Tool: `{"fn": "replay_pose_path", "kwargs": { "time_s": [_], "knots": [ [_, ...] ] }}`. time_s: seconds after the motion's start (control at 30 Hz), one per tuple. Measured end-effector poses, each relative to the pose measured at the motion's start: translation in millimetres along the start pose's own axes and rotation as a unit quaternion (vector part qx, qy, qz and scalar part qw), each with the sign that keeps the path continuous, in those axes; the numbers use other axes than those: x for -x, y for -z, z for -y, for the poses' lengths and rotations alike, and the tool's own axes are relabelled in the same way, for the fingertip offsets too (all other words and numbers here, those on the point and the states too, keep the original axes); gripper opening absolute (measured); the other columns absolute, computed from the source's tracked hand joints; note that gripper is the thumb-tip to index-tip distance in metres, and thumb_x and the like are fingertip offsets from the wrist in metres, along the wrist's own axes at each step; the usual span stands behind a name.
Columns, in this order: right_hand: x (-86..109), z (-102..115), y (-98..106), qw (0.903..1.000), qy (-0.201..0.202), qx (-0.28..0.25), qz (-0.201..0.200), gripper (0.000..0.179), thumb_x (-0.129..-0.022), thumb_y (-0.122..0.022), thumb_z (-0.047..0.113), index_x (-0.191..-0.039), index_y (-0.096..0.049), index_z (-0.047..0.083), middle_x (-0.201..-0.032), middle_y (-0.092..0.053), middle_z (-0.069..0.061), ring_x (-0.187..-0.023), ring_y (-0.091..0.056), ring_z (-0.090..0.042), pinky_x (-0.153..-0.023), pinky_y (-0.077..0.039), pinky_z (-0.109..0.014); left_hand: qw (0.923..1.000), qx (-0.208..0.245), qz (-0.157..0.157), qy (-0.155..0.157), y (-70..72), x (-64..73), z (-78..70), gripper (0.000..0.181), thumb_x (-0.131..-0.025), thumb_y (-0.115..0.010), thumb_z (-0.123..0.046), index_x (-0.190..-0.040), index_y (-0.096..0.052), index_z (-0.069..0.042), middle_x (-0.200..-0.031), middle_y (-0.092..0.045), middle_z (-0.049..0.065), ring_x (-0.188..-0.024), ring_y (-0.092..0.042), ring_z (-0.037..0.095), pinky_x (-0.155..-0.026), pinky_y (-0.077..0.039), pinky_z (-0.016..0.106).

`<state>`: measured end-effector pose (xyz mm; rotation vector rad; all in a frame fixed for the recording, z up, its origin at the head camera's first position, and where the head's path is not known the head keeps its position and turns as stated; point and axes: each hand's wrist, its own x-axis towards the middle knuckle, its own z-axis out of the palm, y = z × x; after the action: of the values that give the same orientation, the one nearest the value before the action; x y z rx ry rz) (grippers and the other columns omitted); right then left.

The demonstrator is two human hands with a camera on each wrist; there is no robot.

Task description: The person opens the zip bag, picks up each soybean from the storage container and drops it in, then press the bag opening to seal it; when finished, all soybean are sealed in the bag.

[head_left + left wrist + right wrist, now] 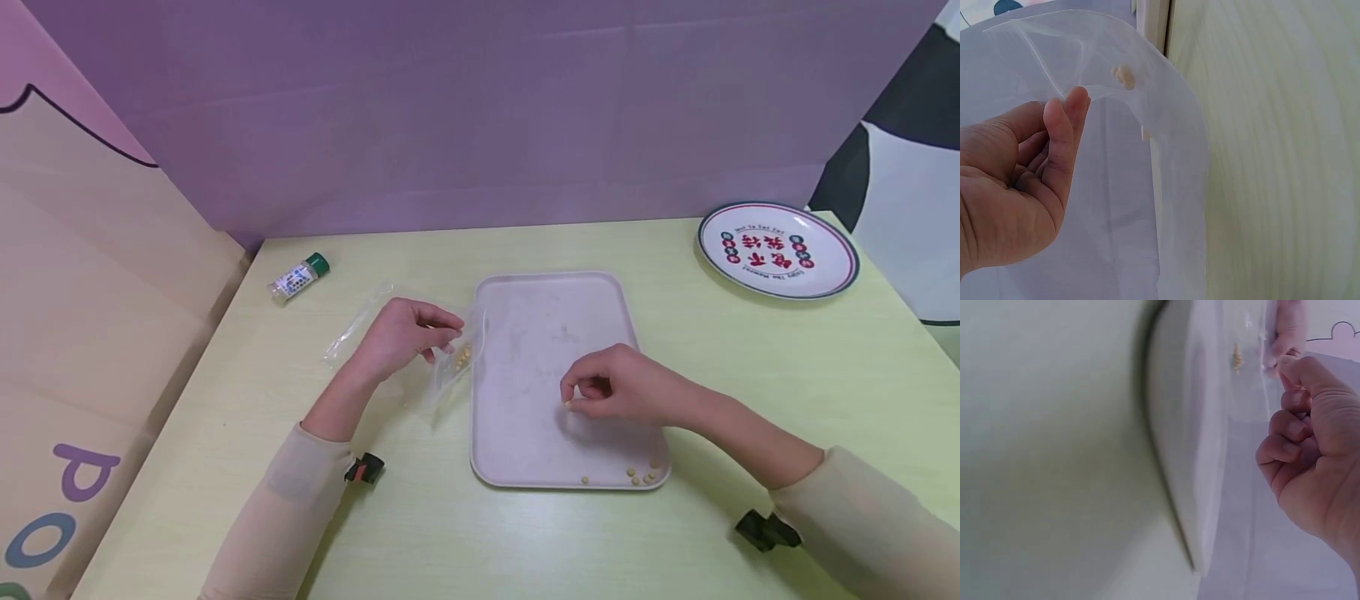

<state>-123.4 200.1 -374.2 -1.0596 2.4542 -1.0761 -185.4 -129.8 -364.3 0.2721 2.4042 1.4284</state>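
Note:
My left hand (pixel 416 333) pinches the edge of a clear plastic bag (pixel 444 385) beside the tray's left side. A small cluster of soybeans (pixel 463 357) lies inside the bag, seen too in the left wrist view as a pale clump (pixel 1124 77). Over the tray (pixel 525 400), my right hand (pixel 622 385) has thumb and index finger pinched together, its other fingers curled. A tiny pale soybean (pixel 567 405) shows at those fingertips. Several loose soybeans (pixel 635 481) lie along the tray's near edge, mostly in its right corner.
A small clear bottle (pixel 294 282) with a green cap lies at the back left of the table. At the back right sits a white oval plate (pixel 780 279) with red lettering. Another flat piece of clear plastic (pixel 356 329) extends behind my left wrist.

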Motion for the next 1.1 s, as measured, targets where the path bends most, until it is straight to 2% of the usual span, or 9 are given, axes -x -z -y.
{"fn": "replay_pose_path", "kwargs": {
  "time_s": [0.23,0.47,0.7,1.1],
  "knots": [
    [-14.7,4,11,0.9984,-0.017,-0.037,-0.040,0.011,-0.089,-0.076,0.006,-0.089,-0.072,0.016,-0.064,-0.042,0.012,-0.062,-0.042,-0.007,-0.059,-0.041,-0.022,1.0000,0.000,-0.001,-0.001,0.7,0.5,-0.7,0.020,-0.095,-0.072,-0.012,-0.112,-0.077,-0.003,-0.106,-0.075,0.013,-0.078,-0.071,0.023,-0.073,-0.059,0.049],
    [-33.0,4,10,0.9954,-0.036,-0.050,-0.073,0.006,-0.089,-0.076,0.008,-0.090,-0.073,0.013,-0.064,-0.044,0.008,-0.062,-0.041,-0.009,-0.060,-0.038,-0.023,1.0000,0.004,0.001,-0.004,-0.2,-0.1,0.3,0.020,-0.095,-0.072,-0.011,-0.112,-0.077,-0.002,-0.107,-0.075,0.013,-0.080,-0.071,0.024,-0.073,-0.059,0.047],
    [-51.0,10,9,0.9947,-0.037,-0.048,-0.083,0.008,-0.089,-0.076,0.007,-0.090,-0.074,0.014,-0.065,-0.046,0.006,-0.062,-0.042,-0.010,-0.060,-0.036,-0.024,1.0000,0.002,0.000,-0.005,-0.4,0.3,-1.5,0.019,-0.095,-0.072,-0.011,-0.111,-0.077,-0.003,-0.106,-0.075,0.013,-0.081,-0.071,0.026,-0.075,-0.059,0.051],
    [-82.2,12,1,0.9945,-0.014,-0.065,-0.081,0.004,-0.090,-0.074,0.008,-0.094,-0.074,0.009,-0.065,-0.046,0.005,-0.062,-0.042,-0.012,-0.059,-0.036,-0.025,0.9999,-0.007,0.000,-0.007,-1.1,-0.2,-0.5,0.019,-0.094,-0.073,-0.013,-0.111,-0.078,-0.005,-0.104,-0.075,0.007,-0.079,-0.071,0.025,-0.067,-0.059,0.036]
  ]
}}
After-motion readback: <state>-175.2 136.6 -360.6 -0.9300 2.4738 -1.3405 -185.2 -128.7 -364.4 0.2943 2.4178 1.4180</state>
